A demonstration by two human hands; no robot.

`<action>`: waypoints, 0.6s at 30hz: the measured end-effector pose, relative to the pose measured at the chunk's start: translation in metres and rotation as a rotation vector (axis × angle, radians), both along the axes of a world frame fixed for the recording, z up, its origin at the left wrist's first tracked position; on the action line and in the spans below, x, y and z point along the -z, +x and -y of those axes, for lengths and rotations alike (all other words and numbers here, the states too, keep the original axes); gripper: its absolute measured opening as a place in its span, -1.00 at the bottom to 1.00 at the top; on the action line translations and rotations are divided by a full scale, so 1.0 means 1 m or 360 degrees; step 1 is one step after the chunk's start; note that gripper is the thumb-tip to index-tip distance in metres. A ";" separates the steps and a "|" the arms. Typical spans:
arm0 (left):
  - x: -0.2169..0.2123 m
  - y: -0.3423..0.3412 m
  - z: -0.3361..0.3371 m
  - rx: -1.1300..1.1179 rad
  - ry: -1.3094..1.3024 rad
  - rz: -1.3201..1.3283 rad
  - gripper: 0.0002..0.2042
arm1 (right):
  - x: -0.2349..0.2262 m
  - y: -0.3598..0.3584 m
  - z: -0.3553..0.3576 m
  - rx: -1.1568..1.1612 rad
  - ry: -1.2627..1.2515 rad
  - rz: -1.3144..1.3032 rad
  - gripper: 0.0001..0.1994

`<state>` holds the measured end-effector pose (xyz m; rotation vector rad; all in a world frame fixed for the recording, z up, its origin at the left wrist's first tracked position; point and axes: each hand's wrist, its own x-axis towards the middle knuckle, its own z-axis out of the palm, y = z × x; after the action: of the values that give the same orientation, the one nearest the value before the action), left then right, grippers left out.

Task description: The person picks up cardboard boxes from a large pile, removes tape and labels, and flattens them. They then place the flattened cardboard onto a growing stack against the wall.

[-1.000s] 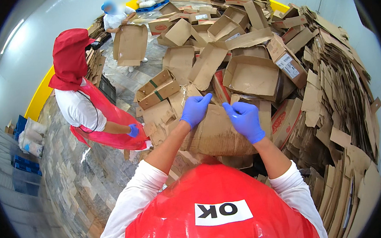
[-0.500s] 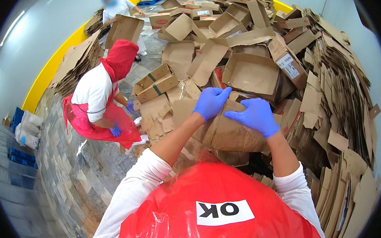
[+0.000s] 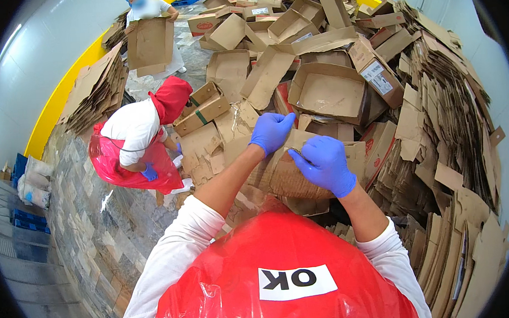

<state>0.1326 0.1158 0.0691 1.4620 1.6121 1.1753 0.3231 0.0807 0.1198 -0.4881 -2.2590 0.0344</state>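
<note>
In front of my red apron hangs a brown cardboard box (image 3: 293, 179), its near panel creased and facing me. My left hand (image 3: 271, 132), in a blue glove, is closed on its upper edge near the middle. Farther right and a little nearer, my right hand (image 3: 328, 164) is closed round the same edge, thumb toward the left hand. The fingertips of both hands are hidden behind the cardboard. Just beyond my hands lies an open shallow cardboard tray (image 3: 327, 93) in a heap of boxes.
Flattened cardboard (image 3: 439, 130) is stacked along the right wall. A co-worker in a red hood and apron (image 3: 139, 134) bends at the left beside a tray with green strips (image 3: 202, 110). Farther back, another person (image 3: 146, 8) holds an open box (image 3: 149, 46). Another cardboard stack (image 3: 92, 84) leans at the left.
My right hand has moved slightly left and down, and its fingers have curled tighter on the cardboard. The red-hooded co-worker bends lower. The far person's box has swung round to the left.
</note>
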 end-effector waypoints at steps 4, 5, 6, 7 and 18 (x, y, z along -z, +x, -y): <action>-0.005 0.004 0.005 0.0092 0.0026 0.0092 -0.43 | 0.001 0.013 0.001 0.0092 -0.0062 -0.0087 -0.63; -0.006 0.004 0.006 0.0087 0.0068 0.0143 -0.42 | -0.004 0.014 0.001 0.0143 -0.0122 -0.0145 -0.61; -0.007 0.005 0.008 0.0087 0.0104 0.0193 -0.42 | -0.006 0.017 0.001 0.0200 -0.0187 -0.0204 -0.59; -0.008 0.004 0.010 0.0088 0.0141 0.0243 -0.42 | -0.008 0.022 0.002 0.0322 -0.0331 -0.0106 -0.56; -0.003 -0.008 0.009 0.0579 -0.0394 -0.0613 -0.42 | 0.048 0.027 -0.002 0.0711 -0.0879 0.0287 -0.42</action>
<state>0.1246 0.1068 0.0717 1.7920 1.5740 0.4928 0.3504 0.0826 0.0715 -1.3235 -2.2474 0.4060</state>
